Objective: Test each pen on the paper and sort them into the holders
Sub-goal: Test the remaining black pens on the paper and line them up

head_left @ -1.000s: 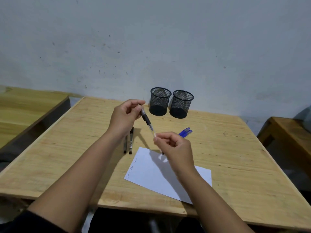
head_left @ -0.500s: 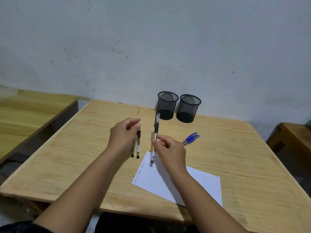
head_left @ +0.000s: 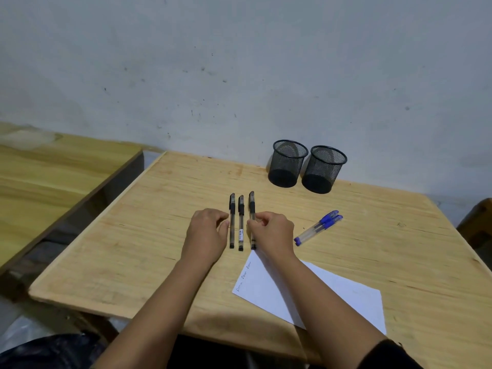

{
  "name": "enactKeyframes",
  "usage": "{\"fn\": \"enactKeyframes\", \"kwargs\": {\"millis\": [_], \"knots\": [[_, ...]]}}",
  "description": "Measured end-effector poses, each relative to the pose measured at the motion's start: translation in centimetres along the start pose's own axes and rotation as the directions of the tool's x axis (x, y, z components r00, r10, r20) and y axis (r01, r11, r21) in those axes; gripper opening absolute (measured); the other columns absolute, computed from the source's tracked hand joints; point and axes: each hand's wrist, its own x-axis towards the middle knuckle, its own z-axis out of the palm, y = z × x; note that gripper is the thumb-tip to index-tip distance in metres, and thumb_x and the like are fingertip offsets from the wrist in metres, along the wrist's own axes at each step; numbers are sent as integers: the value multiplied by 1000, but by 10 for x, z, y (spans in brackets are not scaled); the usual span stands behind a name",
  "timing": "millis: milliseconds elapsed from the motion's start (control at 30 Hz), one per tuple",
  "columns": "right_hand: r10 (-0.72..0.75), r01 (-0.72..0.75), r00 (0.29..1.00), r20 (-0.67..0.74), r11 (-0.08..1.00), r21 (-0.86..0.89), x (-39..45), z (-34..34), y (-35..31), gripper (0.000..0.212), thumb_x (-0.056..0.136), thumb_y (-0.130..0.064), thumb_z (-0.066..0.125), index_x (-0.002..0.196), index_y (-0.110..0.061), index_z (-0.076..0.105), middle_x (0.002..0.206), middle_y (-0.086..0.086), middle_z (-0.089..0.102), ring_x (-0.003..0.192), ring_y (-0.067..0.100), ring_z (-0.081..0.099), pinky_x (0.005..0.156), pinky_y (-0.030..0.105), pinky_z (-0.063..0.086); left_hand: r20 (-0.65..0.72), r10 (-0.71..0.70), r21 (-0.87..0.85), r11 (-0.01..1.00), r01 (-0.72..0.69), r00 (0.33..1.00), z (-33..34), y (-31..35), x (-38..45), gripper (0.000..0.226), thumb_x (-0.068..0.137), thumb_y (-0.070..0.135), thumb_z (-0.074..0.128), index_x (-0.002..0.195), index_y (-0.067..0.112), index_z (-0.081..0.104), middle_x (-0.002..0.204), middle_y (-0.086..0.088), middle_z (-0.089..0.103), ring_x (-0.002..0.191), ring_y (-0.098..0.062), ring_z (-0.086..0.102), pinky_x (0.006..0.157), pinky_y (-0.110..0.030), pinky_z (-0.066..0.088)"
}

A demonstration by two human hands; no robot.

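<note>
Head view: mesh holders [head_left: 306,166] (both upright) behind pens [head_left: 241,222].

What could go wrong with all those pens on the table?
The three black pens look alike, so a tested one could get mixed up with the others. The blue pens lie loose and slanted and might roll. The paper reaches the table's front edge under the right arm, so it could get dragged off.

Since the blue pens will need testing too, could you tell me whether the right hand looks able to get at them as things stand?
Probably yes. The blue pens lie uncovered on the table just beside the right hand, but its fingers are pinching a black pen.
</note>
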Motion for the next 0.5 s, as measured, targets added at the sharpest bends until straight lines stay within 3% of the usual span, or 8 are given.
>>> {"fn": "enactKeyframes", "kwargs": {"millis": [133, 333, 500], "knots": [[-38, 37, 999, -12, 997, -70, 1, 4, 0, 30, 84, -15, 59, 111, -7, 69, 97, 9, 74, 78, 11, 55, 74, 19, 40, -4, 2, -6, 1000, -2, 1000, 1, -1, 0, 20, 87, 18, 56, 102, 14, 67, 105, -4, 66, 106, -21, 51, 84, -21, 34], [-48, 47, 999, -13, 993, -110, 4, 8, 3, 30, 85, -19, 60, 110, -6, 69, 96, 11, 73, 78, 12, 57, 72, 19, 40, 2, -2, -8, 1000, 2, 1000, 0, 0, -1, 21, 88, 18, 55, 104, 14, 67, 106, -4, 65, 108, -21, 50, 86, -21, 33], [-108, 113, 993, 37, 967, -230, 10, 4, 8, 29, 89, -21, 50, 97, -2, 69, 95, 13, 67, 75, 15, 50, 65, 21, 34, 17, -12, -31, 999, 12, 1000, -3, 4, -1, 21, 89, 15, 52, 103, 13, 67, 106, -5, 65, 108, -22, 50, 83, -20, 32]]}}
